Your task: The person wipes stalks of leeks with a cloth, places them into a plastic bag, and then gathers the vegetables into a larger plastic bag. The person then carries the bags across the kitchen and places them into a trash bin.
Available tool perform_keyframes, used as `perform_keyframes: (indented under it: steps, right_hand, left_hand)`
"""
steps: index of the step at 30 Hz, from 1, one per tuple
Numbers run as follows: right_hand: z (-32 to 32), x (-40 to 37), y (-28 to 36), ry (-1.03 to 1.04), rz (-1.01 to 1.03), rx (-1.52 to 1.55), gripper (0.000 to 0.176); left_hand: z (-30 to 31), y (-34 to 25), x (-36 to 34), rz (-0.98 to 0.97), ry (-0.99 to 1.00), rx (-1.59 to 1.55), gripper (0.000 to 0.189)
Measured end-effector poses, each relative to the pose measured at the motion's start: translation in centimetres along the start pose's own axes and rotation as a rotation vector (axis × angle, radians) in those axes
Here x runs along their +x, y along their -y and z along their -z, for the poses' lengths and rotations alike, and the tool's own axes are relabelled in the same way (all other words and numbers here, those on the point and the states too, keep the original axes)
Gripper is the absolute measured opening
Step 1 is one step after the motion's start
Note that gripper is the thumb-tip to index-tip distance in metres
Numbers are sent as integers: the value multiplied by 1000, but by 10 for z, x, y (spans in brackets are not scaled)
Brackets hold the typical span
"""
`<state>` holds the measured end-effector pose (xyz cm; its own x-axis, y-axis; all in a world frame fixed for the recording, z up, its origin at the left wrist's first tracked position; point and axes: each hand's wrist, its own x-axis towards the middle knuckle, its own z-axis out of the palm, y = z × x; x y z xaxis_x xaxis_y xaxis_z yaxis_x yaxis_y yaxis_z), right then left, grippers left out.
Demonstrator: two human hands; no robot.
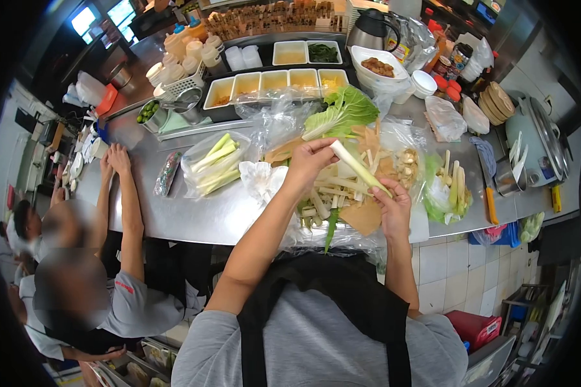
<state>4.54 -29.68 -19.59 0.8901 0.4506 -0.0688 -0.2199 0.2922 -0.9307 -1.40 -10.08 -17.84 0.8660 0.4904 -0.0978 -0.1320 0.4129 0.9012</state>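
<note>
A pale white-and-green leek stalk (355, 166) is held up slantwise between my two hands. My left hand (313, 162) pinches its upper, white end. The greener lower end is in the fingers of my right hand (392, 201). Beneath the stalk lies a heap of cut vegetable pieces (342, 187) on brown paper and clear plastic. A large green leaf (342, 115) rests just behind my hands. More pale green stalks sit in a clear plastic bag (216, 164) to the left, beside crumpled white paper (263, 180).
White containers of food (274, 82) line the back of the steel counter (181, 219). At the right are a bag of stalks (450, 190), an orange-handled knife (490, 205) and a large pot (539, 138). Co-workers stand at the left, one with hands (116, 158) on the counter.
</note>
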Motion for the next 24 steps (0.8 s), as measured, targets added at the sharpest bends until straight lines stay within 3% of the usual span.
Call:
perform_keyframes:
  steps: [6, 8, 9, 10, 11, 12, 13, 15, 17, 20, 24]
  right_hand:
    - [-1, 5, -2, 97, -176, 102, 18]
    - [9, 10, 2, 301, -425, 321, 28]
    - [14, 12, -1, 313, -434, 319, 28]
    - [20, 14, -6, 351, -564, 602, 32]
    - [19, 16, -5, 381, -691, 885, 36]
    - [18, 16, -3, 386, -700, 880, 36]
    - [16, 14, 1, 353, -651, 831, 37]
    - [14, 12, 6, 317, -610, 786, 38]
    - [10, 16, 7, 401, -605, 681, 33]
    - [-7, 16, -7, 439, -586, 603, 30]
    - [-34, 12, -14, 460, -603, 544, 29]
  left_hand:
    - [7, 4, -1, -43, -24, -42, 24]
    - [6, 5, -4, -92, -26, 25, 25]
    - [6, 8, -3, -142, -50, 115, 26]
    - [9, 8, -3, -145, -63, 113, 26]
    - [12, 6, -4, -218, -17, 426, 27]
    - [16, 4, -5, -285, 31, 740, 28]
    - [24, 0, -6, -281, 22, 738, 28]
    - [47, -19, -15, -761, -133, 1043, 28]
    - [51, -56, -54, -541, -331, 1140, 30]
    - [57, -29, -90, -426, -319, 1376, 24]
    - [95, 13, -97, -234, -287, 1277, 26]
